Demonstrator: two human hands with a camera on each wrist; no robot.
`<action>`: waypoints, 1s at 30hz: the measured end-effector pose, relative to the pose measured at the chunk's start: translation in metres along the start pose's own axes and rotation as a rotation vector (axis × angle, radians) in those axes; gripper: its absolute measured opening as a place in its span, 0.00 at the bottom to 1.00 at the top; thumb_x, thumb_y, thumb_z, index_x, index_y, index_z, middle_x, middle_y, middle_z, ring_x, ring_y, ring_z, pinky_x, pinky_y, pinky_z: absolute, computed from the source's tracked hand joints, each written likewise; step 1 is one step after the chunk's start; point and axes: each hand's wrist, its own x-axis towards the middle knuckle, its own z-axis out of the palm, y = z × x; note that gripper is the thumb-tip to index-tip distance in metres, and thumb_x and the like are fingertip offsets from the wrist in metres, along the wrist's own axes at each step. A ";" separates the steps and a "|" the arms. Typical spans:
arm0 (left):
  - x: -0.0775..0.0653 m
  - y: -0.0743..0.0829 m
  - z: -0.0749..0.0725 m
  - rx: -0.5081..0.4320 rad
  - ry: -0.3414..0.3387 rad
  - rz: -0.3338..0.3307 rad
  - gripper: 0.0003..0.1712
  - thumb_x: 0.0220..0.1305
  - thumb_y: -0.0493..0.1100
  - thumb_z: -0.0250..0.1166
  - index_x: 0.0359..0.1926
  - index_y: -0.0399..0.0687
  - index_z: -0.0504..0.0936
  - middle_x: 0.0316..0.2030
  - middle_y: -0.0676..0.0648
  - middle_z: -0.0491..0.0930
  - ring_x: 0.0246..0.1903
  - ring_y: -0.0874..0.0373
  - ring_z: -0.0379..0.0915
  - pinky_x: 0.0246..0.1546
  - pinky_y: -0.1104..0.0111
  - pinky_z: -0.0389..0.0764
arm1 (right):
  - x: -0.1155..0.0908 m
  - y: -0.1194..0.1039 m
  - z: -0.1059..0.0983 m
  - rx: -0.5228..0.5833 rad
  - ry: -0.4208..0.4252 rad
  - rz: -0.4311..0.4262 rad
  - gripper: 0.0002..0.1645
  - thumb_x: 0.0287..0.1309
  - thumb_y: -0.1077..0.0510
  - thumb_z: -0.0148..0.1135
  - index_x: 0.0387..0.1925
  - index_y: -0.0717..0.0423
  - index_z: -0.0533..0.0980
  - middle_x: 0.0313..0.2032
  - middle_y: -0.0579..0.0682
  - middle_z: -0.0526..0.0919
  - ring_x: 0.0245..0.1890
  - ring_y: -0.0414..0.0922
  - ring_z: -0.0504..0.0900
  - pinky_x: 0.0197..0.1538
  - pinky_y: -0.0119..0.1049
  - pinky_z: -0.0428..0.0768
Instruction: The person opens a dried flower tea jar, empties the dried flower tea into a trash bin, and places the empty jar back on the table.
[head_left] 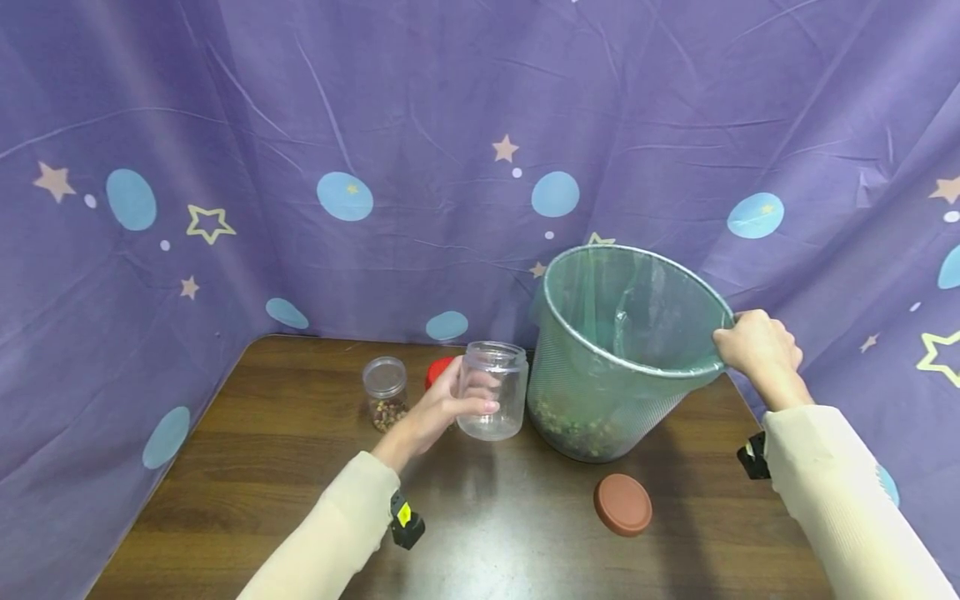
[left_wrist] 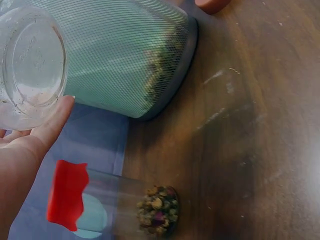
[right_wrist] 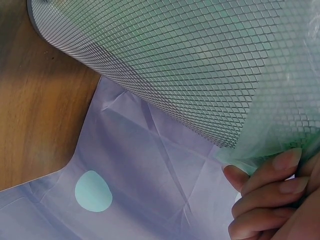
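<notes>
My left hand [head_left: 438, 410] grips a clear, lidless jar [head_left: 501, 398] by its side, holding it upright over the table beside the bin; in the left wrist view the jar's round base [left_wrist: 35, 60] faces the camera. The wire mesh waste bin [head_left: 637, 408], lined with a thin green plastic bag [right_wrist: 265, 85], leans to the right. Curled over its rim at the right, my right hand [head_left: 759, 346] holds rim and bag together. Dried bits [left_wrist: 162, 67] in brown, yellow and green show through the mesh at the bottom of the bin.
Behind my left hand stands a clear jar with a red lid [left_wrist: 67, 195], dried flowers inside. Further left is a small clear-lidded jar [head_left: 386, 392] of dried pieces. A reddish-brown round lid [head_left: 622, 504] lies before the bin. A purple curtain [head_left: 420, 167] hangs behind the wooden table [head_left: 247, 467].
</notes>
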 end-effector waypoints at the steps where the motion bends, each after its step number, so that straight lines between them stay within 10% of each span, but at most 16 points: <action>1: -0.001 -0.001 0.000 -0.005 0.000 -0.003 0.42 0.53 0.37 0.66 0.68 0.45 0.58 0.57 0.37 0.72 0.52 0.53 0.75 0.58 0.59 0.77 | 0.000 0.000 0.000 0.000 0.001 0.000 0.17 0.52 0.53 0.46 0.34 0.61 0.75 0.42 0.71 0.77 0.44 0.71 0.75 0.33 0.55 0.72; 30: -0.025 -0.044 -0.013 0.038 -0.005 -0.090 0.53 0.51 0.37 0.72 0.75 0.51 0.53 0.67 0.40 0.68 0.62 0.47 0.70 0.67 0.51 0.67 | 0.000 -0.001 0.000 0.002 0.001 0.002 0.18 0.51 0.53 0.46 0.36 0.61 0.76 0.43 0.71 0.77 0.45 0.71 0.75 0.34 0.56 0.72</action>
